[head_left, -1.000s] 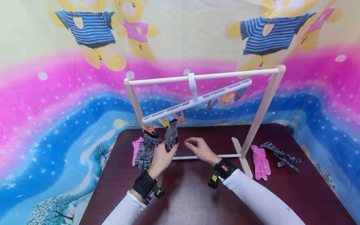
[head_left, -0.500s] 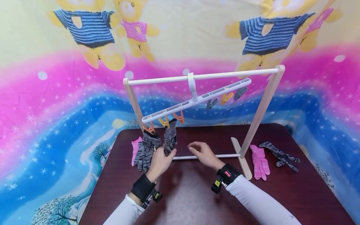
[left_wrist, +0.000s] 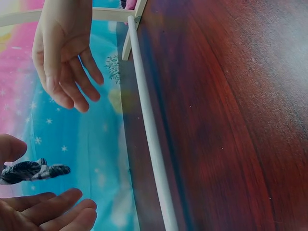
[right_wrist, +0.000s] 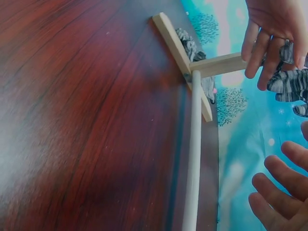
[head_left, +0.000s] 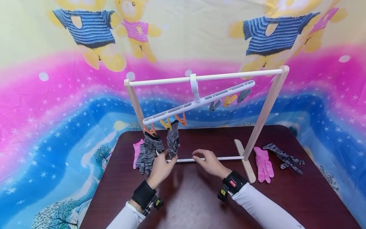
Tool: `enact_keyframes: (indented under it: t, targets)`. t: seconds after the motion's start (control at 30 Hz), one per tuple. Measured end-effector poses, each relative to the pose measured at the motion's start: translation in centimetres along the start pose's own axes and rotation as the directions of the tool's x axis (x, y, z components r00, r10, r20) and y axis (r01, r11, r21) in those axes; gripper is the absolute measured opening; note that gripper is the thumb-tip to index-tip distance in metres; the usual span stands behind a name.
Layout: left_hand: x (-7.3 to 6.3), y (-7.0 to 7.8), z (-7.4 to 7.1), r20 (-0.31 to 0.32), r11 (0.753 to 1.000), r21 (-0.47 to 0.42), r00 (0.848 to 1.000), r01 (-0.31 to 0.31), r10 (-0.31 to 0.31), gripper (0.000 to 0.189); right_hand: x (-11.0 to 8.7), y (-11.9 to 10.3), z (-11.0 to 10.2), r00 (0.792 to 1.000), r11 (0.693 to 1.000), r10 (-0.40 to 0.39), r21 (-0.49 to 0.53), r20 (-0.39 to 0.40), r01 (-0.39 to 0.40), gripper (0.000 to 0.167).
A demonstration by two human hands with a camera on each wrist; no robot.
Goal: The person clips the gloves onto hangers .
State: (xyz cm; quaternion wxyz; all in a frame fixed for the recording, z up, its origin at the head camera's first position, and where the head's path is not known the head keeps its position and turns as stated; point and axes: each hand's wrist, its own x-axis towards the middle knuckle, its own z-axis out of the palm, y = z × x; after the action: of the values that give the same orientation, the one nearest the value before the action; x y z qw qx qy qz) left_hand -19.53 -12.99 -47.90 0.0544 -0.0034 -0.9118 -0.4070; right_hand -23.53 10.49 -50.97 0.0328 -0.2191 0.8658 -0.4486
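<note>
A grey-black striped glove [head_left: 172,140] hangs by its cuff from a clothespin on the white hanger [head_left: 183,108]. My left hand [head_left: 162,164] is just below it, thumb and fingers apart. In the left wrist view the fingertips of that glove [left_wrist: 36,171] show in the gap between my left thumb and fingers. Further left another grey-black striped glove [head_left: 152,144] hangs from an orange clothespin [head_left: 150,130]. To the right, my right hand [head_left: 210,162] is in the air, fingers relaxed and holding nothing.
The hanger hooks over the top bar of a wooden rack [head_left: 261,117] and slopes down to the left. Unused clothespins [head_left: 229,100] hang at its right end. A pink glove [head_left: 263,165] and a grey-black glove [head_left: 284,157] lie on the dark table [head_left: 200,200]; another pink glove [head_left: 138,152] is left.
My left hand has let go of the hanging glove and dropped slightly below it. My right hand has moved a little right and down, away from the glove.
</note>
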Motion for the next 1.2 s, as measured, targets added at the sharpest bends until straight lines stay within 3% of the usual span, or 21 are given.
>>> enact_keyframes:
  t: [0.53,1.1,1.2]
  targets:
    - [-1.2,-1.1,0.3,-0.013,0.996,0.092,1.0,-0.019,0.021,0.044,-2.0,0.0,-0.5,0.996,0.986,-0.093,-0.141,-0.005,0.092,0.029]
    - [-3.0,-2.2,1.1,0.024,0.99,0.134,0.999,-0.037,0.035,0.054,-3.8,0.3,-0.3,0.997,0.977,-0.076,-0.199,0.017,0.078,0.039]
    - [-3.3,-2.4,1.1,0.019,0.986,0.151,0.998,-0.068,0.066,0.053,-4.1,0.4,-0.3,0.997,0.975,-0.073,-0.208,0.013,0.074,0.04]
